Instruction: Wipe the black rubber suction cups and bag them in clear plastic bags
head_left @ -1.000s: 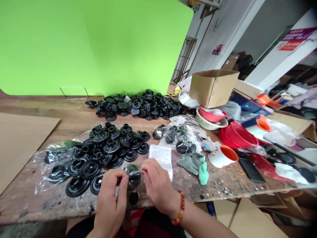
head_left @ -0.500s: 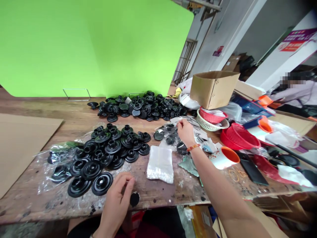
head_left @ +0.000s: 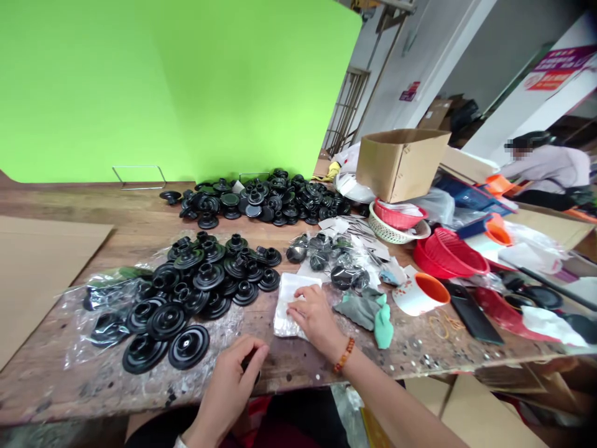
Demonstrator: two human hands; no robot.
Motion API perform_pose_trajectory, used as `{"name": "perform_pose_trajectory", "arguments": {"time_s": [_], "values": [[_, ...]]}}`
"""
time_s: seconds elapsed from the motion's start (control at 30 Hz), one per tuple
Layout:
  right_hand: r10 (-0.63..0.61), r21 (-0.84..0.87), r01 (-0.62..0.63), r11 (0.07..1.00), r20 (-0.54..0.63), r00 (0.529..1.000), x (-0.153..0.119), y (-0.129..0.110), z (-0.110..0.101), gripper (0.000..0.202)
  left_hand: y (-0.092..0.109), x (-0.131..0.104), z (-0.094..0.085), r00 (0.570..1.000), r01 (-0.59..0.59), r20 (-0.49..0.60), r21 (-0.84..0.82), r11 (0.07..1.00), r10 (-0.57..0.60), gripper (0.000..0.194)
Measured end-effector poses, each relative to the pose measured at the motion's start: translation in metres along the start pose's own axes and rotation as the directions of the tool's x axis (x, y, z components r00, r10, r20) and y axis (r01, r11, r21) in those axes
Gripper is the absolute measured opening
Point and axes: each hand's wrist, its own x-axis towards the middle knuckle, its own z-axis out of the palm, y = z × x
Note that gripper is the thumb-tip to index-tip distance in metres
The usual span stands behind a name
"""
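1. Nearest, at 7 o'clock from a stack of clear plastic bags (head_left: 283,303), the left hand (head_left: 232,381) curls above the bench's front edge, nothing visible in its grasp; whether thumb and forefinger tips touch cannot be told. It partly hides a dark disc (head_left: 257,378).

2. The right hand (head_left: 313,314), a beaded bracelet (head_left: 344,355) at its wrist, reaches over the stack and covers its right side. Thumb and forefinger are spread apart; the stack lies directly beneath the fingertips, though contact is unclear.

3. Round black parts (head_left: 205,277) crowd the wooden bench (head_left: 69,373) at 9 to 10 o'clock from the stack, beside it — some in loose clear film at the heap's left.

4. At 3 o'clock, a grey-green cloth (head_left: 359,309) sits near the right hand, with an orange-lined white cup (head_left: 413,295) and a black phone (head_left: 476,315) beyond it.

5. Bagged black pieces (head_left: 347,277) lie at 1 to 2 o'clock, just past the stack, with paper slips (head_left: 361,233) behind.

6. Farther, at 2 o'clock, red baskets (head_left: 443,254) and a pale basket (head_left: 389,233) gather near an open cardboard box (head_left: 401,165).

7. A second black heap (head_left: 280,202) spans 11 to 1 o'clock — backed by a bright green board (head_left: 177,87).

8. In the far background, at 2 o'clock, a person in a pale top (head_left: 555,165) bends forward.
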Motion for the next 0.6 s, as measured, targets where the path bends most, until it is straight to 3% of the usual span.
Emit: {"name": "perform_pose_trajectory", "arguments": {"time_s": [0.2,0.27,0.33,0.4,0.5,0.53,0.6], "values": [[-0.007,0.013,0.008,1.000,-0.066,0.998,0.003,-0.010,-0.001,0.017,-0.006,0.002,-0.001,0.987,0.147,-0.030,-0.194,0.970,-0.156,0.031],[-0.019,0.119,0.035,0.992,-0.131,0.991,-0.001,-0.021,-0.010,0.018,-0.004,0.003,0.000,0.967,0.231,-0.016,-0.371,0.899,-0.255,0.035],[-0.122,0.207,0.149,0.967,-0.137,0.983,-0.008,-0.039,-0.021,0.018,0.002,0.004,0.000,0.946,0.292,0.064,-0.596,0.748,-0.318,0.042],[-0.350,0.232,0.354,0.906,-0.060,0.935,-0.018,-0.061,-0.029,0.018,0.008,0.005,-0.001,0.935,0.326,0.161,-0.743,0.584,-0.316,0.046],[-0.620,0.222,0.595,0.772,0.059,0.782,-0.028,-0.088,-0.030,0.020,0.011,0.007,-0.006,0.915,0.357,0.186,-0.789,0.500,-0.359,0.039],[-0.649,0.230,0.621,0.749,0.068,0.758,-0.028,-0.093,-0.027,0.020,0.009,0.007,-0.008,0.904,0.356,0.153,-0.788,0.503,-0.400,0.037],[-0.622,0.267,0.592,0.761,0.038,0.782,-0.018,-0.092,-0.021,0.020,0.002,0.008,-0.013,0.881,0.332,0.062,-0.787,0.520,-0.469,0.034]]}}
